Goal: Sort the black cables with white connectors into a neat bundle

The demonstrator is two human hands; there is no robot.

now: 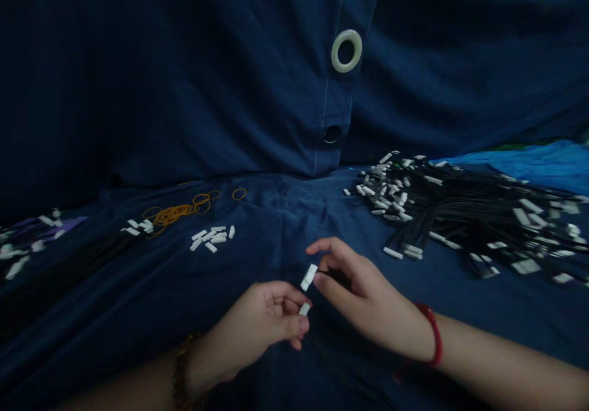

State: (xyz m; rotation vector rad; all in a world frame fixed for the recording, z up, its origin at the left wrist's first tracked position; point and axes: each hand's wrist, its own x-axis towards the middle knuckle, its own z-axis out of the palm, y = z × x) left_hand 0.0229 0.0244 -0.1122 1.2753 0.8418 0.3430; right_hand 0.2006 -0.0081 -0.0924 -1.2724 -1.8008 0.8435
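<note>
My left hand pinches a small white block-shaped piece between thumb and forefinger. Close above it, my right hand holds dark cord with white rectangular ends sticking out past the thumb; the forefinger is raised and bent. The two white parts are apart, with a small gap between them. Dark strands hang below my hands, hard to make out in the dim light.
Dark blue cloth covers the surface and hangs behind. At right lies a big heap of black cords with white ends. Leftward are loose white pieces, yellow rubber bands, a cord bundle and a purple item.
</note>
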